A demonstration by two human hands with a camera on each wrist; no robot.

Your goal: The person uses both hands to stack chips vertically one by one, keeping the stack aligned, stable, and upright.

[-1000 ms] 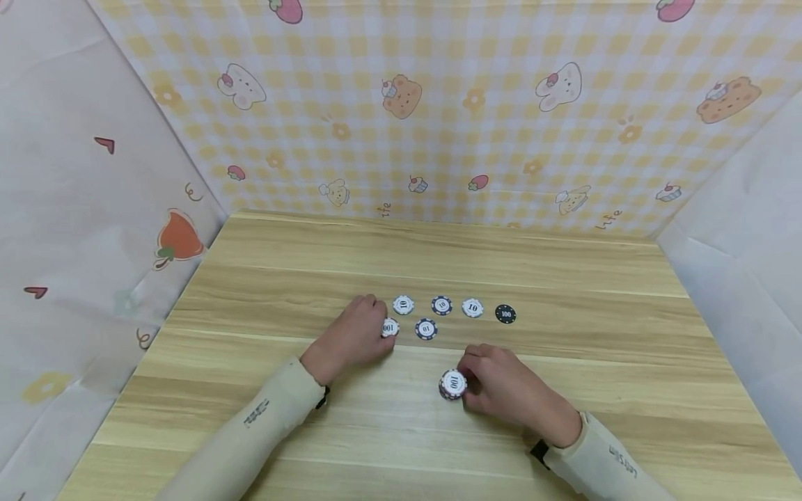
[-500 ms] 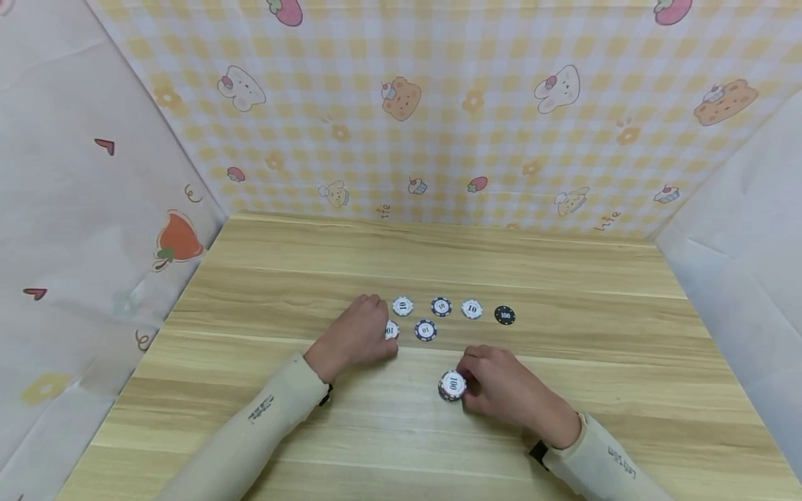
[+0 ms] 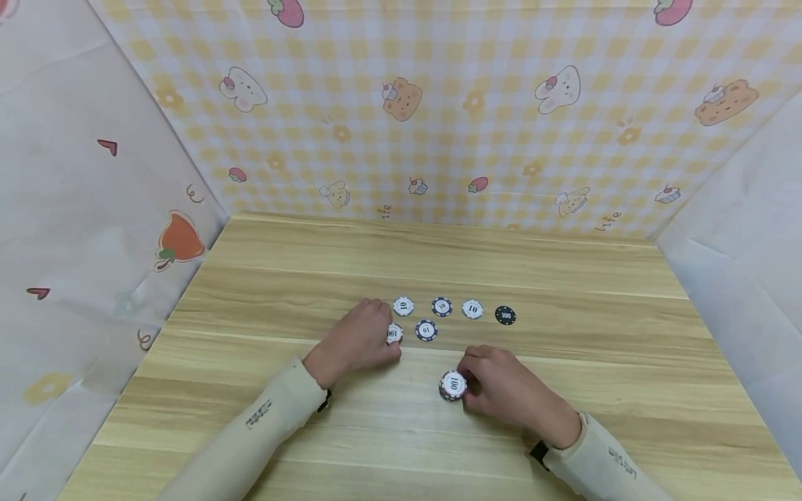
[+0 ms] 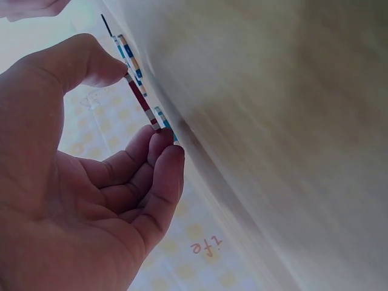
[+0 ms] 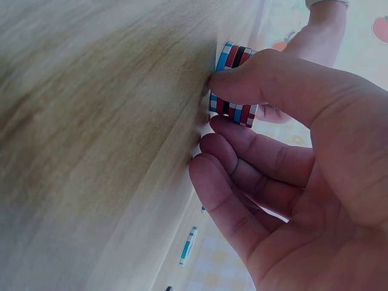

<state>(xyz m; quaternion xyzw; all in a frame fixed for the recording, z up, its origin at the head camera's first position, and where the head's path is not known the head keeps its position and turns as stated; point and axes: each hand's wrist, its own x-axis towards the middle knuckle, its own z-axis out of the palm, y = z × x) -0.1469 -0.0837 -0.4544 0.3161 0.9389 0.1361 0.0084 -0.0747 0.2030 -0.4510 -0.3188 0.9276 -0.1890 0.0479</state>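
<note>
My left hand (image 3: 357,339) is at the left end of the laid-out chips. Thumb and fingertips pinch the edges of a red-and-white poker chip (image 4: 142,100), marked 100 on its face and partly covered by the hand in the head view. My right hand (image 3: 506,387) rests lower and to the right, its thumb and curled fingers gripping the side of a short stack of poker chips (image 3: 452,385). Red, black, blue and white edges show in that stack (image 5: 237,113) in the right wrist view, and its top chip is white, marked 100.
Single chips lie flat on the wooden table (image 3: 351,445): a pale blue-and-white chip (image 3: 404,306), a navy chip (image 3: 441,306), another pale chip (image 3: 473,309) and a black chip (image 3: 505,315) behind, a second navy chip (image 3: 427,330) in front. A checked cloth (image 3: 438,139) rises behind.
My left hand has slid slightly right and nearer to me, taking the red-and-white poker chip along. My right hand and the stack stay where they were.
</note>
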